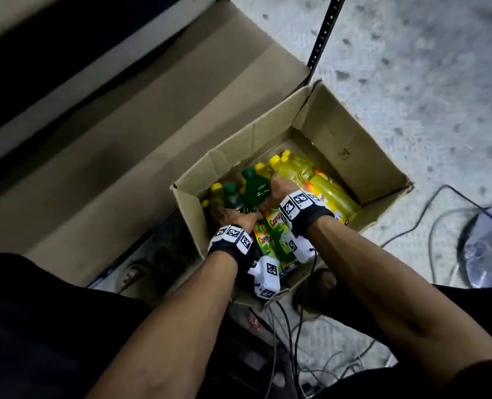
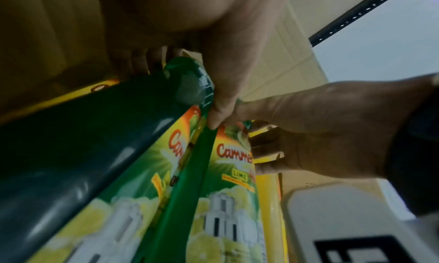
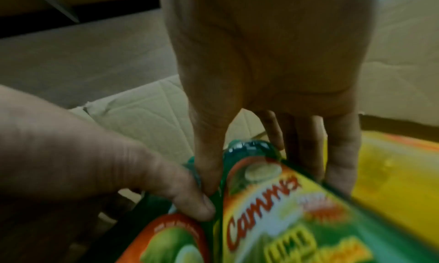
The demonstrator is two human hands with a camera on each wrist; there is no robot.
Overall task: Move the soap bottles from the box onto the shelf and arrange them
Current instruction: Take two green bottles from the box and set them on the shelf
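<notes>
An open cardboard box (image 1: 339,133) on the floor holds green bottles and yellow bottles (image 1: 328,191), most lying on their sides. Both hands reach into it. My left hand (image 1: 239,218) grips one green soap bottle (image 1: 231,195) near its neck; in the left wrist view the thumb (image 2: 223,98) presses beside its cap (image 2: 190,79). My right hand (image 1: 277,188) grips a second green bottle (image 1: 256,184) at the shoulder, thumb (image 3: 209,163) and fingers (image 3: 306,145) on either side of it (image 3: 273,201). The two thumbs touch. The low shelf (image 1: 141,119) lies left of the box.
A black perforated shelf post (image 1: 323,33) rises behind the box. Cables (image 1: 434,220) and a plastic-wrapped object (image 1: 486,243) lie on the speckled floor at right. A sandalled foot (image 1: 132,276) stands left of the box, with more cables below (image 1: 290,335).
</notes>
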